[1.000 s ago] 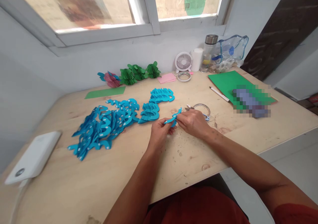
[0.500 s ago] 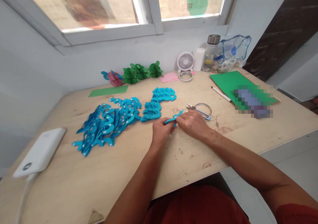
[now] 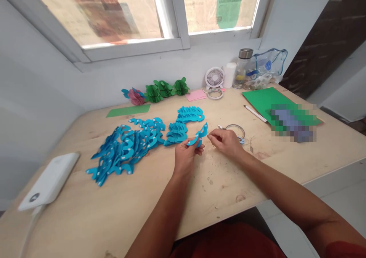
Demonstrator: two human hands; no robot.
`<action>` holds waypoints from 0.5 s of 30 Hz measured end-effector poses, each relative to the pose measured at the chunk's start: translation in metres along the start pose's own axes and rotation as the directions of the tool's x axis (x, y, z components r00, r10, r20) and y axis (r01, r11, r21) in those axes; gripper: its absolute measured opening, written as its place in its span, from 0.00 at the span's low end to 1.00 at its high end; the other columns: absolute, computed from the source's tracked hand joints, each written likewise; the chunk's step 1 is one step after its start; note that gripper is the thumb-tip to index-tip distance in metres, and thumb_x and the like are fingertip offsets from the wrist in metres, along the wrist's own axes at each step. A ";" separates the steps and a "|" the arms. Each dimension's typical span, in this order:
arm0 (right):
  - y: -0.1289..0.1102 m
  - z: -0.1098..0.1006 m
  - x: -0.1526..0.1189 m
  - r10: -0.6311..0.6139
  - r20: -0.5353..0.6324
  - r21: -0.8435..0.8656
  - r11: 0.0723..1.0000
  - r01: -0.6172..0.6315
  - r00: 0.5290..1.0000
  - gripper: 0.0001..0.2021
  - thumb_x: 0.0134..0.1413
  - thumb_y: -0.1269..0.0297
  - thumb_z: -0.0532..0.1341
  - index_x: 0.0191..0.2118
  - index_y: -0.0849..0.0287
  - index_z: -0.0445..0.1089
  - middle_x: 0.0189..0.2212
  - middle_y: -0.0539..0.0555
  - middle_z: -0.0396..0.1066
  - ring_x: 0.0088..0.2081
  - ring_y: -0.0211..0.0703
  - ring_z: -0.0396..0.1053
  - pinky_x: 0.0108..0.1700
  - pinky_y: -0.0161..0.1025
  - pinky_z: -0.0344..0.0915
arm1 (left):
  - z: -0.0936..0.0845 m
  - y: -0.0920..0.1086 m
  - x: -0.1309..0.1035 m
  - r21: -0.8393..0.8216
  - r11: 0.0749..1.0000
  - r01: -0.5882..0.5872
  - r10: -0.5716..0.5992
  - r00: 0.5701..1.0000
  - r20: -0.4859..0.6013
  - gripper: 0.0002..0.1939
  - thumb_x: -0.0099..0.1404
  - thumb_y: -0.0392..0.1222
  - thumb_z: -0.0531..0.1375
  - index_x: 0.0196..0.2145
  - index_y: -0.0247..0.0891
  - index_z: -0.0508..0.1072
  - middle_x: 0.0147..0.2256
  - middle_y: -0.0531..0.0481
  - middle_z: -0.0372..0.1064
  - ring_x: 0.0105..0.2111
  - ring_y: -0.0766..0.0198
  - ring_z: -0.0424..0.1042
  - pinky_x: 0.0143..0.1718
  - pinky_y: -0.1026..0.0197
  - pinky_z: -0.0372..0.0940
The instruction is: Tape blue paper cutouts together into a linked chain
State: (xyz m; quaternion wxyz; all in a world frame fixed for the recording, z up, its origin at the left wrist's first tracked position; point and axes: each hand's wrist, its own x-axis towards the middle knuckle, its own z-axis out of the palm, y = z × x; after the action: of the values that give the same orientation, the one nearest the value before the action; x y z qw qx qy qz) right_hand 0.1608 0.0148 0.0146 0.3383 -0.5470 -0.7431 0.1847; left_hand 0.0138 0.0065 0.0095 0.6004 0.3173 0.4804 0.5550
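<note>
A blue wavy paper cut-out (image 3: 203, 130) with small white patches is pinched in my left hand (image 3: 185, 157), just above the table. To its right, my right hand (image 3: 227, 141) is apart from the paper, thumb and fingertips pressed together; whatever may be between them is too small to make out. Partly hidden behind that hand lie a thin tape ring (image 3: 242, 127) and a blue-handled tool (image 3: 241, 140). Blue pleated paper stacks (image 3: 175, 133) stand beyond my left hand. Farther left is a loose pile of blue cut-outs (image 3: 128, 145), also with white patches.
Along the wall are green paper flowers (image 3: 164, 89), a pink paper flower (image 3: 135, 96), a small fan (image 3: 214, 77), a tape roll (image 3: 215, 93) and a bottle (image 3: 243, 68). Green sheets (image 3: 260, 96) and a white pen (image 3: 255, 113) lie right. A white power bank (image 3: 50, 180) sits left.
My right hand has drawn away to the right from the blue paper cut-out, which stays in my left hand and now shows more fully. The view has tilted slightly upward.
</note>
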 end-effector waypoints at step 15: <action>-0.004 -0.002 0.008 0.225 0.172 0.709 0.648 -0.279 0.959 0.15 0.44 0.54 0.61 0.19 0.60 0.62 0.15 0.45 0.62 0.19 0.31 0.58 0.23 0.31 0.54 | 0.002 0.003 -0.008 0.155 0.988 0.018 -0.063 0.956 0.288 0.24 0.43 0.44 0.66 0.40 0.34 0.72 0.30 0.45 0.73 0.27 0.62 0.71 0.23 0.63 0.65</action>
State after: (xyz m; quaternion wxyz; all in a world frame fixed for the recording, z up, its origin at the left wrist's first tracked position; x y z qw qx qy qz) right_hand 0.1582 0.0212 0.0206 0.4722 -0.4590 -0.5366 0.5276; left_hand 0.0147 -0.0001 0.0147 0.6503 0.4302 0.4336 0.4517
